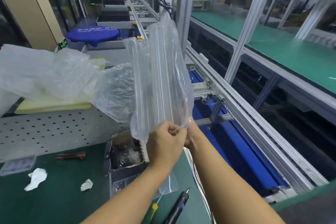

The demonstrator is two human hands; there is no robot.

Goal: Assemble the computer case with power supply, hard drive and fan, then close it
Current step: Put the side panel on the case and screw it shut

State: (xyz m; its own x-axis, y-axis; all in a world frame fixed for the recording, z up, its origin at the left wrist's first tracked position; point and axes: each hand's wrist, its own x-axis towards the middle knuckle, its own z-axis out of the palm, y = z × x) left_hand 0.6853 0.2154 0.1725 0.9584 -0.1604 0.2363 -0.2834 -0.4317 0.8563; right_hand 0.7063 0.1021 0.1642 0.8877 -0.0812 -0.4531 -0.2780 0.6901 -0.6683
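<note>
Plainly, both hands are busy with packaging. The left hand (166, 143) pinches the bottom edge of a clear air-column sleeve (161, 78), held upright above and just right of the open black box (125, 171). The right hand (189, 132), half hidden behind the left, grips the same edge. A perforated grey panel (54, 129) stands beyond the box, to its left; I take it for the computer case. Inside the box lies a dark part (125, 154) in film; which part, I cannot tell.

Risks, as I judge them: the tall sleeve could flop down over the box and hide the part. A forearm drawn back could also knock the black driver (179, 205), in front of the box to its right, off the tabletop (63, 202).

Count: one sleeve, one box, one red-handled cutter (72, 155) left of the box, two white wads (36, 178) (87, 184) left of it, one black driver, one yellow-handled tool (153, 209) in front.
</note>
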